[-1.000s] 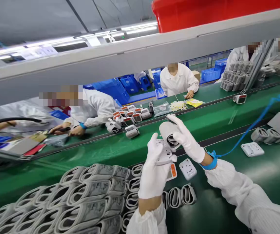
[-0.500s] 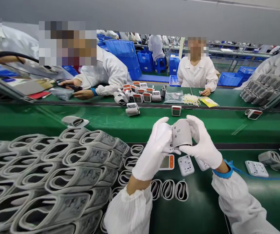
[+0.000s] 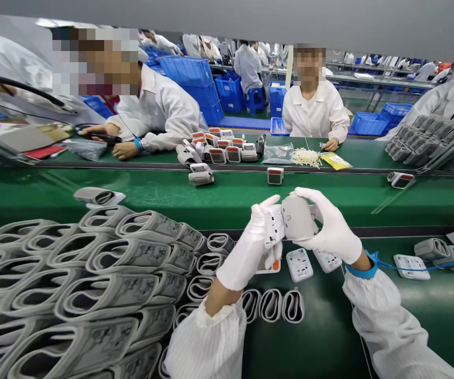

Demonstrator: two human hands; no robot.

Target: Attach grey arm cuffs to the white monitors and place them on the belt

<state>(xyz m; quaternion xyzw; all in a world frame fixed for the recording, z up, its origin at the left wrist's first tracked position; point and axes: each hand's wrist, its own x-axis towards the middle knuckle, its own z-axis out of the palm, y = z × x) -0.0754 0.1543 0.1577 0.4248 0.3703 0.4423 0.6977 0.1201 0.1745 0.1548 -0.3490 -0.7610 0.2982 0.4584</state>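
Head cam: gloved left hand [image 3: 245,260] clamped on a white monitor casing [image 3: 273,226], gloved right hand [image 3: 332,226] wrapped round the rolled grey cuff [image 3: 298,217] attached to it, both held up over the green bench [image 3: 329,326], right above two white monitors [image 3: 299,265] lying there. Blue wrist strap [image 3: 363,272] on the right wrist. Big pile of stacked cuffs [image 3: 104,273] off left, print too small to read. Blue plastic crates [image 3: 185,71] way in the back, contents hidden.

Bright, even light fills the hall, leaving only soft shadows. Pale glare streaks the green belt [image 3: 393,208]. The white gloves [image 3: 332,226] and monitor [image 3: 274,226] look fairly sharp, while wide-angle distortion bends the edges and the far benches [image 3: 373,79] soften.
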